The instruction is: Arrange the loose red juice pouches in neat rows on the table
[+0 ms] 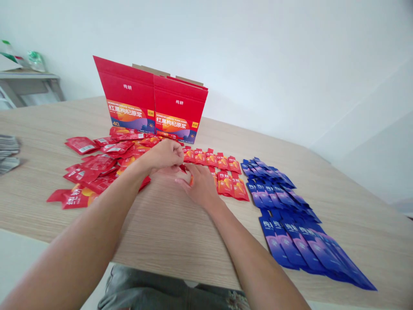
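Note:
My left hand (166,156) is closed, its bent fingertips on the corner of a red sachet (183,168) that is mostly hidden. Close beside it, my right hand (202,184) lies low over the front row of red sachets, thumb apart from the fingers; a bit of red shows between them. To the right of that hand, several flat red sachets (225,183) continue the row. Behind it runs a second row of red sachets (211,159). A loose heap of red sachets (100,165) spreads to the left, partly behind my left forearm.
Two red cartons (132,92) with raised flaps stand behind the heap. Blue sachets (284,237) lie in overlapping rows on the right of the wooden table (171,241). Grey striped bundles (8,153) sit at the left edge. A side table (29,76) with bottles stands further back.

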{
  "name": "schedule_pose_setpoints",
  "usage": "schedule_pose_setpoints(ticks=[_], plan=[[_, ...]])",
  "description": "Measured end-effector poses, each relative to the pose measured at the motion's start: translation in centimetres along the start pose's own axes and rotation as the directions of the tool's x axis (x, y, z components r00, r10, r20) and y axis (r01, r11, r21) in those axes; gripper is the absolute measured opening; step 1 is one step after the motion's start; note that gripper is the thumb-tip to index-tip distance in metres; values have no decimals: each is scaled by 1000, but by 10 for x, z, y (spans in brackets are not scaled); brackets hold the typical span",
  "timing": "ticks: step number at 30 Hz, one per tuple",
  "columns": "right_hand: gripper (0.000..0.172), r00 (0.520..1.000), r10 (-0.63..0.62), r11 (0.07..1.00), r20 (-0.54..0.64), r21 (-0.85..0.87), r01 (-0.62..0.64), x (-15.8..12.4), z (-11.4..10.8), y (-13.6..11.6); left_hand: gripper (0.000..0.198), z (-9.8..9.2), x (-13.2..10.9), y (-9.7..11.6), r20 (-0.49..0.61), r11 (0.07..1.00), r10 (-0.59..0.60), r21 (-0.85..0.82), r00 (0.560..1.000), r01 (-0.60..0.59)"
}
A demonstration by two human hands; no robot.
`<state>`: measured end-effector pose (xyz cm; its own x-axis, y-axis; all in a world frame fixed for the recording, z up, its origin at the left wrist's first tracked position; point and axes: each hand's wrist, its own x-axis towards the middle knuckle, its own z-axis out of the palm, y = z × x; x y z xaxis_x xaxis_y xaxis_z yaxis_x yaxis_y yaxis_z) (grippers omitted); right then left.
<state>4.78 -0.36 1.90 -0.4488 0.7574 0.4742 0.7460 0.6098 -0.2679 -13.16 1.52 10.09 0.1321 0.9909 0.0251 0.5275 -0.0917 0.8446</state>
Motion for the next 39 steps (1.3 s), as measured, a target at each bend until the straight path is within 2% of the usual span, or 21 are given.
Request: schedule_pose_setpoints(ticks=[4,8,10,11,13,15,17,20,24,27,32,39], plan=[[35,998,48,998,-32,-43,-50,4,1,-9,15,-3,-3,0,119,972,13,-236,993,15],[24,996,42,995,-76,-92,-49,4,-6,-10,18,-12,-5,-1,240,907,84,-420,967,26],[24,995,14,990,-103,-140,-29,2,-11,-9,21,-16,-1,-6,210,873,83,-486,974,30],[24,994,-6,985,-111,-170,-13,0,-13,-9,18,-16,2,-10,151,869,41,-493,988,39],[23,991,-52,974,-120,-227,24,-2,-17,-9,7,-15,10,-19,-22,890,-98,-450,995,78],[25,987,-101,960,-122,-273,64,-5,-19,-11,15,-10,17,-28,-125,909,-215,-389,969,151],[27,985,-142,946,-101,-307,105,-7,-18,-14,21,-4,22,-35,-96,907,-257,-367,962,206],[31,982,-191,925,0,-334,180,-9,-13,-21,22,6,24,-42,-14,894,-253,-385,967,228],[35,960,-221,892,169,-363,270,-11,-5,-33,24,17,25,-48,-15,904,-282,-338,959,260],[36,942,-222,880,250,-365,304,-11,-3,-39,26,21,27,-52,-50,936,-282,-235,958,263],[39,933,-175,880,316,-375,292,-9,-8,-42,28,22,31,-56,-99,965,-254,-87,962,246],[34,931,-88,902,353,-368,225,-6,-13,-37,37,16,27,-49,-35,961,-278,-26,960,277]])
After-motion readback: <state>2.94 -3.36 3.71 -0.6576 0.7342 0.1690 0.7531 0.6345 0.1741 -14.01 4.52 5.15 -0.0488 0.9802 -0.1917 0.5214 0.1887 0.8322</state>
